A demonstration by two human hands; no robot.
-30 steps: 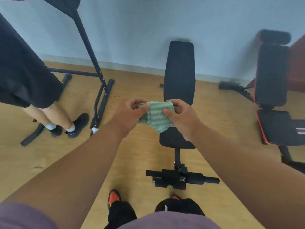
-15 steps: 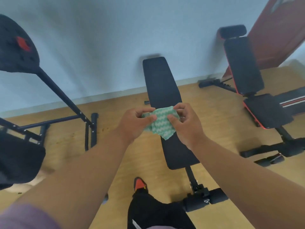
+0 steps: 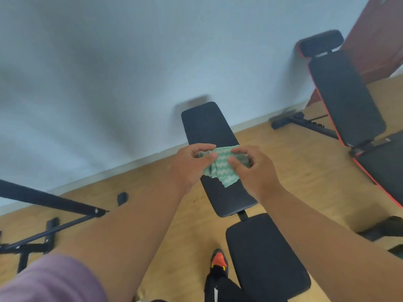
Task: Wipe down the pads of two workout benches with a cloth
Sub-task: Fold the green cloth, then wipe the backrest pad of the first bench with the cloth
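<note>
Both hands pinch the green zigzag cloth (image 3: pixel 221 168) in the air, left hand (image 3: pixel 192 168) and right hand (image 3: pixel 254 171) gripping its 2 upper corners. Directly beneath lies the black bench backrest pad (image 3: pixel 216 153), its long axis running away toward the wall, about equally near both hands. The red-trimmed bench (image 3: pixel 346 99) stands well apart to the right.

- The cloth (image 3: pixel 221 168) hangs over the back pad (image 3: pixel 214 158) of the near bench.
- Seat pad (image 3: pixel 265 253): nearer than that back pad.
- Second bench (image 3: pixel 346 99): to its right.
- Rack frame (image 3: pixel 50 214): to its left.
</note>
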